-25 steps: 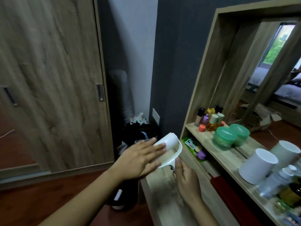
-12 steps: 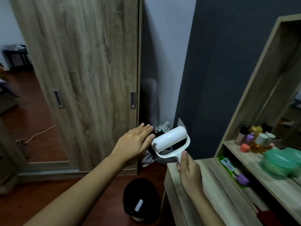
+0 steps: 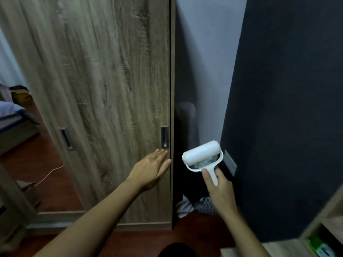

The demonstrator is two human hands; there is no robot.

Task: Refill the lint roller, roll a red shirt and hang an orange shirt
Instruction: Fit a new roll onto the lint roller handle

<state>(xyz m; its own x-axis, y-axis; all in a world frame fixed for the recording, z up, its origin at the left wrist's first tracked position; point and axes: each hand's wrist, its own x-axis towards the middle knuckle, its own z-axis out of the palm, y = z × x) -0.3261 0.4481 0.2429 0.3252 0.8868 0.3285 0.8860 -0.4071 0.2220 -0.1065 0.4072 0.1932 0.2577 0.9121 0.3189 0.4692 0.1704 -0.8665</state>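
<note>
Holding the lint roller (image 3: pixel 203 154) upright by its short white handle, the right hand (image 3: pixel 220 190) was closed round the grip with the thumb laid along the front, the roll sitting crosswise above it, right of centre and fairly near. It looked light, stiff plastic with a fresh white roll that would be tacky to touch, so the handle, not the roll, seemed the right place to grip. To its left, the left hand (image 3: pixel 151 170) was spread flat and empty, fingertips just below the recessed door handle (image 3: pixel 164 137) at the right edge of the wooden wardrobe door (image 3: pixel 104 89). No shirt was in view.
</note>
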